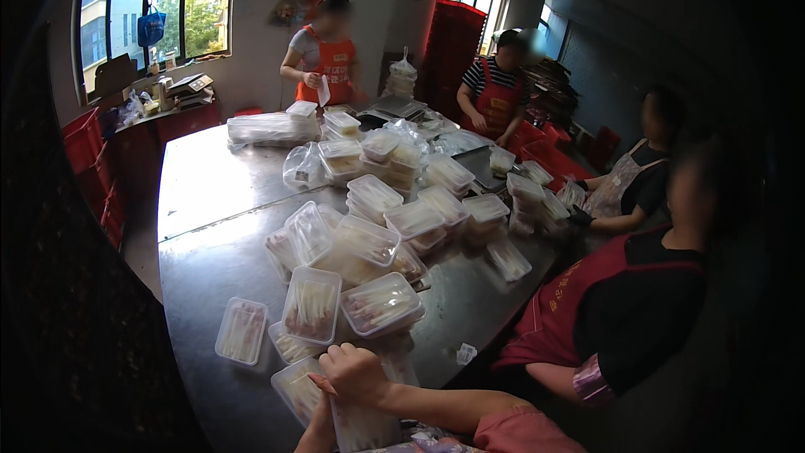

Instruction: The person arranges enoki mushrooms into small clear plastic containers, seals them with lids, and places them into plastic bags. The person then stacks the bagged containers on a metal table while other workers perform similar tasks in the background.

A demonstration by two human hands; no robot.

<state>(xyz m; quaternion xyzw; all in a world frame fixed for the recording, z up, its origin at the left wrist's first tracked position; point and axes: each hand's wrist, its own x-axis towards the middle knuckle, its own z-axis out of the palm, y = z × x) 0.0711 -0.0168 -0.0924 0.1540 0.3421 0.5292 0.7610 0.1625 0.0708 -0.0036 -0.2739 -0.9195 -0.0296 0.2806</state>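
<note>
Close to me, at the table's near edge, is a clear plastic container [366, 429] with pale sticks showing through it. My left hand [319, 426] grips its left side, thumb up at the far corner. Curled over that same corner is my right hand [356, 373], its fingers closed on the rim; what lies under them is hidden. Another lidded container [292, 386] lies just beyond my left hand. Farther up, a container of sticks with reddish ends [312, 306] rests on others, beside a similar one [381, 304]. One more container [242, 331] lies apart at left.
The metal table [218, 260] bears heaps of filled containers [415, 220] across its middle. A small white label [466, 354] lies at right. Co-workers in red aprons [579, 294] stand along the right side and far end. Red crates [88, 168] are stacked at left.
</note>
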